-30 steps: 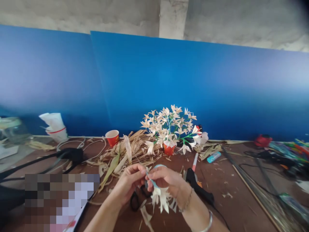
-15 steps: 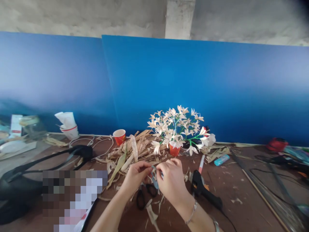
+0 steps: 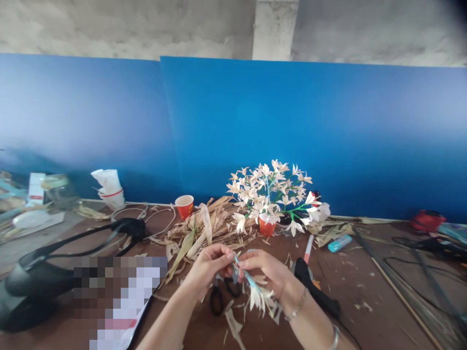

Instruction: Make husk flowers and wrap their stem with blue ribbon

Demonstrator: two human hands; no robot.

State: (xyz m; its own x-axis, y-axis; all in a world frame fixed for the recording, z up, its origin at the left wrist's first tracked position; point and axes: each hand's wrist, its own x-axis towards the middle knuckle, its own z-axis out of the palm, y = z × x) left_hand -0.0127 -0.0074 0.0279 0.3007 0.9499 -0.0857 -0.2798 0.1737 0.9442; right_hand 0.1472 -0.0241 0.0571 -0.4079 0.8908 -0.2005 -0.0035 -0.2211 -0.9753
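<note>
My left hand pinches a light-blue strip at the upper end of a flower stem, with thumb and forefinger closed. Close beside it, my right hand is closed on the light-blue stem of a handmade white flower. The bloom hangs downward below the right fingers, its pale petals spread. Black-handled scissors lie under the hands, their blades partly hidden. Pale husk scraps are scattered around them. Just right of my right wrist rests a black glue gun.
Behind the hands, a bunch of white flowers stands in a red pot. Dry husks are piled beside a red paper cup. A blue tube lies right, a black bag left. A blue panel closes the back.
My right hand has turned and opened away from the left, bringing the white flower and its blue stem into sight. The view has shifted slightly left.
</note>
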